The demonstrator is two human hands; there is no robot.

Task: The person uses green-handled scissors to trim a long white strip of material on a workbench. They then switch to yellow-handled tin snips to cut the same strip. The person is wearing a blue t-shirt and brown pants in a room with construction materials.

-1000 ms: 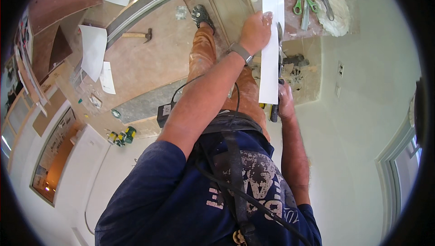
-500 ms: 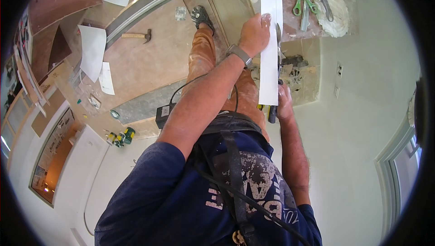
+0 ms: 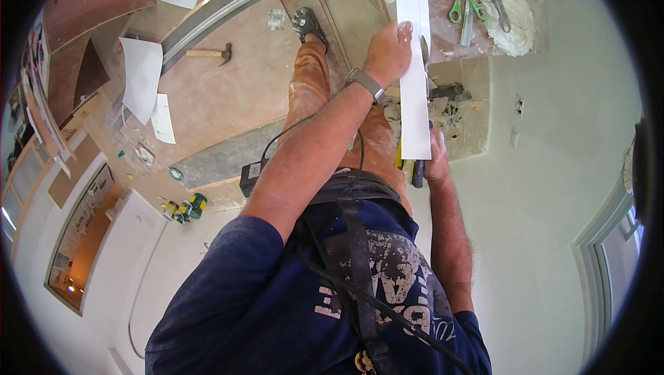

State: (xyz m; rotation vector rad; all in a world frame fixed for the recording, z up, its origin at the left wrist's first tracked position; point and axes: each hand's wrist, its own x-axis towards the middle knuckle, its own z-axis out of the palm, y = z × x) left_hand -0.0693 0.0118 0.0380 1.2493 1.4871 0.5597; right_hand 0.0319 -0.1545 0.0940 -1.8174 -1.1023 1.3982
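Observation:
A long white strip [image 3: 415, 119] stands out in front of me, running away from my waist. My left hand [image 3: 389, 55], with a watch on its wrist, grips the strip's left edge, thumb on top. At the strip's near end my right hand [image 3: 437, 156] is closed around snips with yellow and black handles [image 3: 418, 173], partly hidden under the strip. A dark metal blade [image 3: 425, 50] shows along the strip's right edge. Whether it is biting into the strip I cannot tell. White residue marks the fingers of both hands.
Green-handled scissors [image 3: 456, 10], a metal bar [image 3: 469, 8] and white paste [image 3: 515, 22] lie on a board at the far right. On the left are a hammer [image 3: 207, 53], a curved metal track [image 3: 221, 12] and white sheet offcuts [image 3: 142, 74]. A pale wall [image 3: 553, 167] rises at right.
The strip's near end has shifted slightly right. More of the yellow handle shows to its left, and my right hand has moved a little. My left hand keeps its grip.

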